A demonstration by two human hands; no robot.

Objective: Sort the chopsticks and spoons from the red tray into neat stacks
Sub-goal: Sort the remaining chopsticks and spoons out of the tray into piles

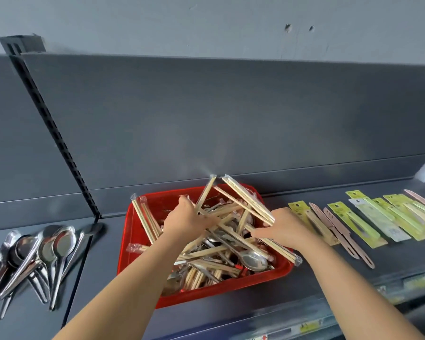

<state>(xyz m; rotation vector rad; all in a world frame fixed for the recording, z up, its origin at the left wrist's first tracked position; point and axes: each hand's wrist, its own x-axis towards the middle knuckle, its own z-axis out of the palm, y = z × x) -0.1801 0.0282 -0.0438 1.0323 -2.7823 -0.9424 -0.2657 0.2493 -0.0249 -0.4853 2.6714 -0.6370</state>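
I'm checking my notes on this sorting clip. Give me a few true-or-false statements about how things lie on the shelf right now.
1. The red plastic tray holds wrapped wooden chopsticks mixed with steel spoons. True.
2. A group of loose steel spoons lies left of the tray. True.
3. Both hands are on the shelf outside the tray. False: the left hand and right hand are both over the tray, among the chopsticks.
4. The yellow-green packaged items lie left of the tray. False: they lie to its right.
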